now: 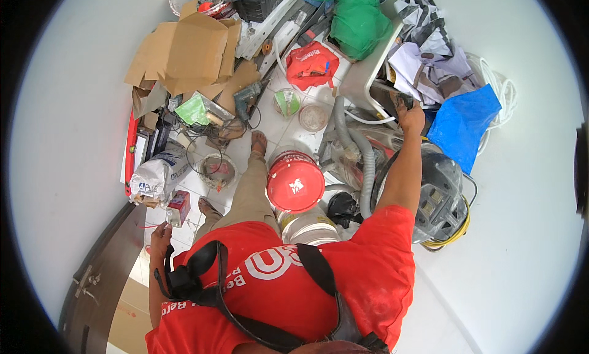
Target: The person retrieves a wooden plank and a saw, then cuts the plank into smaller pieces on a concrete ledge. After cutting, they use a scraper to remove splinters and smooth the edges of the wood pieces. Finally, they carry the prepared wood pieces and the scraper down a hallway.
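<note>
At the lower left, my left hand is closed, fingers curled together just below a small red and white box. A thin red strand shows beside those fingers; what they hold is too small to make out. My right arm reaches out to the upper right. There my right hand is closed around a small dark object, mostly covered by the fingers. It is at the open side of a white bin, close to crumpled white and brown paper wrapping.
A red-lidded bucket stands before me. On the right are a vacuum cleaner, its grey hose and a blue sheet. A drill, cardboard and a white sack crowd the left, near a dark door.
</note>
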`<act>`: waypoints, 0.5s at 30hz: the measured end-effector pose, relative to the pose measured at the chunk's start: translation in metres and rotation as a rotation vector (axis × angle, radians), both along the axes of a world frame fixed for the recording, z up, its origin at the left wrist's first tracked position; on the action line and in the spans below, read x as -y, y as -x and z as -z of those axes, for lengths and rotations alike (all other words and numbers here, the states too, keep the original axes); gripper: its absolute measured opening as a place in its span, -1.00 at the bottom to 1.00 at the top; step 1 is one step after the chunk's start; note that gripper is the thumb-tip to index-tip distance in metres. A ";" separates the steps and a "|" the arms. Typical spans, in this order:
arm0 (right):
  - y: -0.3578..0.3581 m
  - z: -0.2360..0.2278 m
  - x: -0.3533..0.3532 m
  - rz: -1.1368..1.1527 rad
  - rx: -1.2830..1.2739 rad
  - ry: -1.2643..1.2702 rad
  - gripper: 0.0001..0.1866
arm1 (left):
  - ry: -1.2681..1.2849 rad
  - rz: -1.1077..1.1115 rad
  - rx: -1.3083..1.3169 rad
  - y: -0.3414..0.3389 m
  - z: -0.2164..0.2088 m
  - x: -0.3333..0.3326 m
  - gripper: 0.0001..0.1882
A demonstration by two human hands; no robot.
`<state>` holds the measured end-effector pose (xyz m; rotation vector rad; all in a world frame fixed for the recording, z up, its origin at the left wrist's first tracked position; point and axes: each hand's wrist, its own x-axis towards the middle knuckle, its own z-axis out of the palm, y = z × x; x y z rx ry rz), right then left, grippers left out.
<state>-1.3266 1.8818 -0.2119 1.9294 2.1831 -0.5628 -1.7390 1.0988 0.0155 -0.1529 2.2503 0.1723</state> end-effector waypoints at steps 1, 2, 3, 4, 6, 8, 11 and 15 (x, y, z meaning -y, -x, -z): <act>0.013 -0.024 0.003 0.031 0.004 0.023 -0.53 | -0.031 0.013 0.007 -0.004 0.004 0.001 -0.43; 0.008 -0.028 0.003 -0.011 -0.007 -0.041 -0.51 | -0.062 0.025 0.013 -0.010 0.010 0.002 -0.43; -0.006 -0.039 -0.005 -0.023 0.012 -0.126 -0.51 | -0.100 0.038 0.021 -0.017 0.023 -0.008 -0.43; -0.012 -0.046 -0.011 -0.051 0.008 -0.201 -0.50 | -0.087 0.124 0.038 -0.023 0.031 -0.027 -0.45; 0.031 -0.097 0.027 -0.064 -0.095 -0.149 -0.52 | -0.063 0.179 -0.046 -0.039 0.016 0.009 -0.48; 0.034 -0.142 0.051 -0.146 -0.229 -0.242 -0.62 | -0.085 0.135 -0.006 -0.057 0.016 0.025 -0.48; 0.056 -0.211 0.076 -0.167 -0.252 -0.303 -0.53 | -0.212 0.053 -0.080 -0.086 0.051 0.037 -0.44; 0.088 -0.262 0.160 -0.346 -0.272 -0.387 -0.50 | -0.285 -0.105 -0.103 -0.101 0.078 0.097 -0.37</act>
